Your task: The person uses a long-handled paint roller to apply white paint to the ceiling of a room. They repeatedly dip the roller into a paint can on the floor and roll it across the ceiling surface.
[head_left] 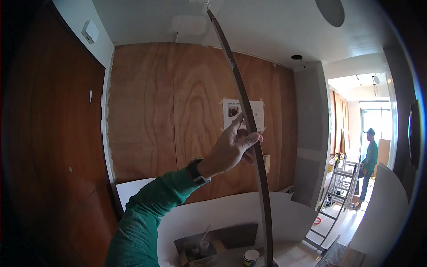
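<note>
My left hand (238, 142), in a green sleeve with a dark watch at the wrist, grips a long dark brown strip (262, 191) near its middle. The strip stands slightly tilted, running from the lower edge up to a small pale patch on the ceiling (198, 22); I cannot tell whether its tip touches there. Behind my hand, a taped paper sheet (233, 107) is on the plywood wall (147, 111). My right hand is not in view.
A wooden door (58, 133) is left. Low down sit a curved white sheet (289, 218), a box of cups (195, 258) and a lidded tub (251, 254). At right, a person (369, 155) stands beside a ladder (333, 200) in a bright opening.
</note>
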{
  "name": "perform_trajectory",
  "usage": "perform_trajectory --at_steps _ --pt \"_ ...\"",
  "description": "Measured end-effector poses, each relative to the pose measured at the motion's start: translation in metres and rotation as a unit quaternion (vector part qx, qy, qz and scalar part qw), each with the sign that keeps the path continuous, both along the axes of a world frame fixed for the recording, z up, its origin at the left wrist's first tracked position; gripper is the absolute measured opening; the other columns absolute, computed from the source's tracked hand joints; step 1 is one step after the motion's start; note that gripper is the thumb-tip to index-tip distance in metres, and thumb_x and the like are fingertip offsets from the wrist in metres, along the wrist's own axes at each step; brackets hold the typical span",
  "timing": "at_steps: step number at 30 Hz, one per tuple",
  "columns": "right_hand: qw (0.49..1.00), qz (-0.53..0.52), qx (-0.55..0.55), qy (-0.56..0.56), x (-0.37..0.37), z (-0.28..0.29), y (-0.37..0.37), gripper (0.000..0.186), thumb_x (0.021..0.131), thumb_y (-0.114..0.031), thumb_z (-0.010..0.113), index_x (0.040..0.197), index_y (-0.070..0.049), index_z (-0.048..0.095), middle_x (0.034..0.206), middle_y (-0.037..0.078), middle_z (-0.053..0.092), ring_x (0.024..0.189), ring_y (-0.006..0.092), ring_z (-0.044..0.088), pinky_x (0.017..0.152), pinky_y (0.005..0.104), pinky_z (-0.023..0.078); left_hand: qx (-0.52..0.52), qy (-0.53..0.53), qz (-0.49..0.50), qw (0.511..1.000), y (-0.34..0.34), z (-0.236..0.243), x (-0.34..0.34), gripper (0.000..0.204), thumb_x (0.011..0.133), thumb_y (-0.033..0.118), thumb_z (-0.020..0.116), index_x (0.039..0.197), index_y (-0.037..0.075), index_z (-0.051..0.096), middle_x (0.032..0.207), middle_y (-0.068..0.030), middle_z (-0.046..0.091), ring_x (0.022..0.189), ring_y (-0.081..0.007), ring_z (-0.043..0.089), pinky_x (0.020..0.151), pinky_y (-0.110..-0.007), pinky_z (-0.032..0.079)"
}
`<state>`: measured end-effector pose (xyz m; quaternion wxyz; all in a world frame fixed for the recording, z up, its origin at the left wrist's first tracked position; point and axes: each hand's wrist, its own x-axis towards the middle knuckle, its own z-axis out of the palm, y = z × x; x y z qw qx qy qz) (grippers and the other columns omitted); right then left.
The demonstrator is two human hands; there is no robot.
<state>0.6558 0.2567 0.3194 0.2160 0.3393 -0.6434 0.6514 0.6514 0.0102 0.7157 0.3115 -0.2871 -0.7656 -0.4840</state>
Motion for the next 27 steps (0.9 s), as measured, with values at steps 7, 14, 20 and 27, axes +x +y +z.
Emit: perform_trajectory --at_steps 7,14,20,27 --pt "0.998 0.003 0.031 -0.063 0.038 -0.017 0.046 0.039 0.097 -0.024 0.071 0.131 -0.006 0.062 0.067 -0.001 0.052 0.057 0.0101 0.045 0.051 0.0293 0.040 -0.019 0.025 -0.026 0.999 0.058 0.002 0.037 0.084 0.103 0.026 0.061 0.161 0.006 0.003 0.102 -0.0111 0.068 0.086 -0.0184 0.073 0.069 -0.034 0.068" --pt "0.988 -0.014 0.062 -0.138 0.080 -0.033 0.112 0.039 0.097 -0.024 0.071 0.131 -0.006 0.062 0.066 -0.002 0.051 0.056 0.0097 0.044 0.051 0.0293 0.040 -0.061 0.047 -0.048 0.996 0.115 0.014 0.074 0.093 0.101 0.030 0.063 0.161 0.004 -0.003 0.103 -0.0139 0.068 0.083 -0.0193 0.074 0.066 -0.034 0.067" --pt "0.976 -0.017 0.077 -0.202 0.098 -0.054 0.154 0.040 0.097 -0.024 0.071 0.131 -0.006 0.062 0.066 -0.002 0.049 0.056 0.0093 0.044 0.050 0.0294 0.039 -0.085 0.080 -0.065 0.991 0.154 0.022 0.099 0.096 0.102 0.036 0.061 0.160 0.002 -0.007 0.101 -0.0190 0.069 0.082 -0.0217 0.074 0.062 -0.034 0.066" --pt "0.862 0.167 -0.100 -0.468 0.045 -0.151 0.184 0.040 0.097 -0.024 0.071 0.132 -0.006 0.062 0.065 -0.003 0.048 0.055 0.0088 0.043 0.050 0.0294 0.039 -0.097 0.082 -0.067 0.990 0.172 0.034 0.112 0.094 0.101 0.035 0.064 0.160 0.000 0.000 0.102 -0.0136 0.071 0.077 -0.0195 0.075 0.062 -0.031 0.067"
